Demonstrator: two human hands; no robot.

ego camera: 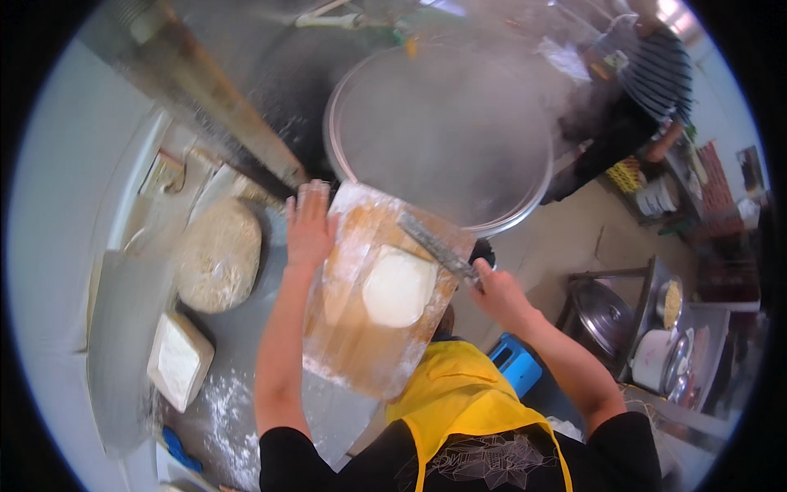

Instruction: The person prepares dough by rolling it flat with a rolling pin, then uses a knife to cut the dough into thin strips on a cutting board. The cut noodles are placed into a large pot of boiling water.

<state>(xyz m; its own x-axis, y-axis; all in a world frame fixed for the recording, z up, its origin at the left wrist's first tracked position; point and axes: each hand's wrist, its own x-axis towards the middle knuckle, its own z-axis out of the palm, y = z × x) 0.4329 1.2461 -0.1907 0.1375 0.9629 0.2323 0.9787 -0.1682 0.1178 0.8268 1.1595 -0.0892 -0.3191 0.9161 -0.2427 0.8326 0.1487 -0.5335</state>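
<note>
My right hand [499,294] is closed around the handle end of a long flat blade, perhaps a knife [438,247], blurred and dusted whitish, over the right part of a floured wooden board [350,350]. A flat slab of white dough [398,288] lies on the board, just below and left of the blade. At the board's upper left edge is my left hand [312,230], fingers extended; whether it presses on the board I cannot tell. Left of it sits a rounded, lumpy mass [218,255], seemingly dough under plastic. Below that is a white floured block [181,360].
Beyond the board a large round steaming pot [486,232] stands close. A person in a striped top [655,74] is at the upper right. To the right are a rack with a metal lid [602,317] and a white pot [655,363]. A blue plastic stool-like item [516,366] is beside me.
</note>
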